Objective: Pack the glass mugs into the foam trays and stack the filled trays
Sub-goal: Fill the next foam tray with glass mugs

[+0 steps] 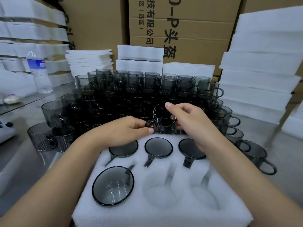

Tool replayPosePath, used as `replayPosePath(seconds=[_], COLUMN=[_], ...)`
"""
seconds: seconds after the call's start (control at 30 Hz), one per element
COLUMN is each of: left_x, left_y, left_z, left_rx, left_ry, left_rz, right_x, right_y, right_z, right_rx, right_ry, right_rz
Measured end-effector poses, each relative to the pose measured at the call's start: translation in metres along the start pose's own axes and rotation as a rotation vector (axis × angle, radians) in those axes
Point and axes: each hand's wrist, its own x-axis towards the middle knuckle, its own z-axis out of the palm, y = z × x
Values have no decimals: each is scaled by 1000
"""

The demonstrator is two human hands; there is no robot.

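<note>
Single head-worn view, forward and down, close over the foam tray (124, 210).

Both forearms are bare, no sleeves, gloves, rings or watch; fingers (170, 105) have short nails.

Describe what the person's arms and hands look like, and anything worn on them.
Both hands, left and right, are bare: no gloves, rings, watch or bracelet visible. The forearms are bare too, with no sleeves in view up to the frame's edge. Fingernails are short and unpainted.
</note>
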Motion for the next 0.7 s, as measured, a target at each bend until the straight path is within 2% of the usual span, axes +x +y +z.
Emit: replayPosePath(seconds=[0.3, 0.7], left_x=[0, 0], left_y=[0, -4], left_z=[1, 0], left_rx=[-62, -24], left_ry=[48, 97], left_rz=[59, 84], right_x=[1, -3], right_y=[-1, -5], right_z=[1, 0], right_rx=[26, 13], right_ry=[-9, -57], right_rz=[-9, -67])
